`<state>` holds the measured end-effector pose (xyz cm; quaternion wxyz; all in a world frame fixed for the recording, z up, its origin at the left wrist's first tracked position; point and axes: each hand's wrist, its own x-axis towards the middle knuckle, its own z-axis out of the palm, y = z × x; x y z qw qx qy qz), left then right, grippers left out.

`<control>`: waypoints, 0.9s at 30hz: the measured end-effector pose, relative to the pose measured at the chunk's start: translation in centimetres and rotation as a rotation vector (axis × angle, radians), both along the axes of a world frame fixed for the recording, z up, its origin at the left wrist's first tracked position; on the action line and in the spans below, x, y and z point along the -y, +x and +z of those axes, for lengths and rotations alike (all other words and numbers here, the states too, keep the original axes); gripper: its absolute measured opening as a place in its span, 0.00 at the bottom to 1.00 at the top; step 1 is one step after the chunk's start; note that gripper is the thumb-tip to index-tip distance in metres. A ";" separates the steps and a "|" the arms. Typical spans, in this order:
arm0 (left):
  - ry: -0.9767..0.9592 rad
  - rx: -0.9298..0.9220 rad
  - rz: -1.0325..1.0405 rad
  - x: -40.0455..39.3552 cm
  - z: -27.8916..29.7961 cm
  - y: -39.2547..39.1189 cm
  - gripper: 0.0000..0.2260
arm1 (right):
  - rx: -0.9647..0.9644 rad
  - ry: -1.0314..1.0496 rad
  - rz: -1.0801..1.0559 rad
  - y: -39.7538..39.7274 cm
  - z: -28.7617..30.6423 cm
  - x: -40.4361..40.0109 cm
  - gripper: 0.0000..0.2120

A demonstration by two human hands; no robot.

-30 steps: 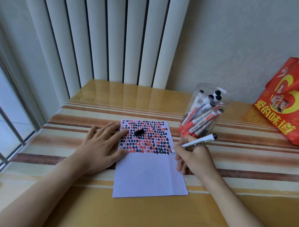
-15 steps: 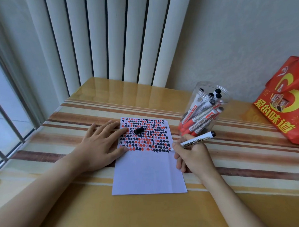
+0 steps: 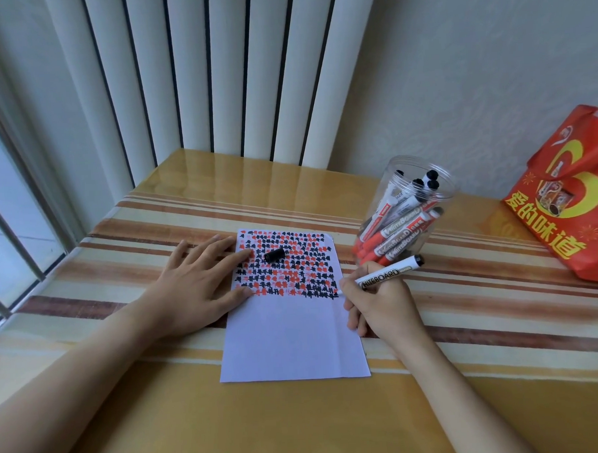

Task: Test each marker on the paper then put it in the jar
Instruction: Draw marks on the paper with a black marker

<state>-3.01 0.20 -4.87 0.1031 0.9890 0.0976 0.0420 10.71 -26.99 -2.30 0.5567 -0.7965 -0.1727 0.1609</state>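
Observation:
A white sheet of paper (image 3: 288, 333) lies on the table, its upper half filled with rows of red and black marks. My right hand (image 3: 380, 305) grips a white marker (image 3: 388, 273) with a black end, its tip touching the paper's right edge beside the lowest row of marks. My left hand (image 3: 197, 282) rests flat, fingers spread, on the paper's left edge. A black cap (image 3: 274, 255) lies on the marked area. A clear plastic jar (image 3: 406, 211) behind my right hand holds several red and black markers.
The table (image 3: 299, 425) has a glossy striped top. A red gift bag (image 3: 573, 193) stands at the far right. Vertical white blinds (image 3: 215, 72) hang behind the table, and a window (image 3: 2, 205) runs along the left side.
The marker tip has shifted slightly along the paper's right edge while my right hand keeps its grip. My left hand has stayed in place on the paper.

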 end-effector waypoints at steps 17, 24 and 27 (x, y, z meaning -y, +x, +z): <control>-0.105 0.135 0.037 0.5 0.4 0.6 0.34 | 0.042 -0.049 0.011 0.1 0.1 0.0 0.05; -0.124 0.210 -0.098 3.3 0.8 2.9 0.27 | 0.042 0.040 0.014 0.1 0.0 0.3 0.07; -0.087 0.298 -0.106 3.1 0.8 3.2 0.21 | 0.065 0.063 0.040 -0.1 0.0 0.2 0.06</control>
